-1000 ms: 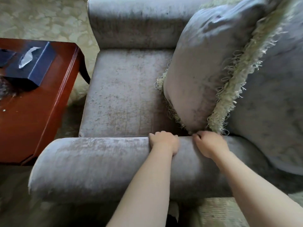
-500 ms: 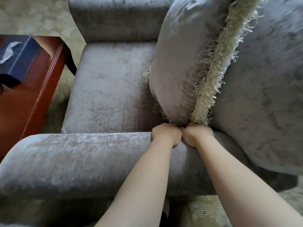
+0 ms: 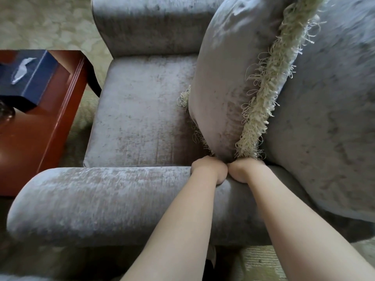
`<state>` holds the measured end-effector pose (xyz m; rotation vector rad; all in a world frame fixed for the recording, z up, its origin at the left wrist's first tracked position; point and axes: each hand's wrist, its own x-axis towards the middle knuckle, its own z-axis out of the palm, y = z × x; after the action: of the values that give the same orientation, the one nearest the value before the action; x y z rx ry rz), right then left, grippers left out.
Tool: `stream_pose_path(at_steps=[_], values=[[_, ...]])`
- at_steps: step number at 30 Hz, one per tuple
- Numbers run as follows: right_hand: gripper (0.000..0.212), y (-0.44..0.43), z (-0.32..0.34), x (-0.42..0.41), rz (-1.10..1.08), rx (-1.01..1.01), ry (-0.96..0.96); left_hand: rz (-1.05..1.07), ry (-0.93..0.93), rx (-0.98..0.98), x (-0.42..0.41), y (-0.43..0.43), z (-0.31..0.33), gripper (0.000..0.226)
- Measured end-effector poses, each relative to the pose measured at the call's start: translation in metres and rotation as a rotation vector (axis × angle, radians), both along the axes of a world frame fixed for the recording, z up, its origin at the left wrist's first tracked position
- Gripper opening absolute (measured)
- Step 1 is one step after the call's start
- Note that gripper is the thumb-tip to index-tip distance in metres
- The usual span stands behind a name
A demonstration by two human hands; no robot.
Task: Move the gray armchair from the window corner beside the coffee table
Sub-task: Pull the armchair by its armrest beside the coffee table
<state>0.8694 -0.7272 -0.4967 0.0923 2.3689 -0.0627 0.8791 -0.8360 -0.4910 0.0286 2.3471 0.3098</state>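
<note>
The gray velvet armchair [image 3: 140, 122] fills the middle of the head view, its near armrest [image 3: 105, 201] lying across the bottom. My left hand [image 3: 210, 170] and my right hand [image 3: 244, 171] grip the top of that armrest side by side, knuckles touching, fingers curled over its inner edge and hidden. A gray cushion with a cream fringe [image 3: 229, 78] leans against the chair back just above both hands. The reddish wooden coffee table [image 3: 54, 118] stands at the left, close to the chair's front.
A dark blue tissue box [image 3: 30, 76] sits on the coffee table, with a dark object at the table's left edge. Pale patterned carpet [image 3: 48, 23] surrounds the furniture. A narrow strip of carpet separates table and chair.
My hands have come together on the armrest until they touch. The view shifted left and then back right, so more of the coffee table shows again.
</note>
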Motion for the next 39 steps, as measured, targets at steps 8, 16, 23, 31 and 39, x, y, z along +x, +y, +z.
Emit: stream_pose_path(at_steps=[8, 16, 23, 31, 39], values=[[0.047, 0.001, -0.012, 0.007, 0.027, 0.051, 0.288, 0.022, 0.151, 0.007, -0.002, 0.000, -0.010, 0.038], [0.049, 0.001, -0.005, 0.005, 0.020, 0.003, 0.225, 0.020, 0.106, -0.023, 0.000, -0.002, 0.000, 0.041], [0.056, -0.001, 0.003, 0.027, 0.035, 0.006, 0.141, 0.004, 0.017, -0.074, 0.015, -0.003, 0.004, 0.041], [0.059, -0.002, 0.008, 0.018, -0.069, 0.045, -0.109, -0.080, 0.021, 0.026, 0.021, -0.013, -0.001, 0.046], [0.045, -0.136, 0.010, -0.008, -0.019, 0.352, -0.097, -0.019, 0.031, -0.157, 0.018, -0.182, -0.001, 0.055]])
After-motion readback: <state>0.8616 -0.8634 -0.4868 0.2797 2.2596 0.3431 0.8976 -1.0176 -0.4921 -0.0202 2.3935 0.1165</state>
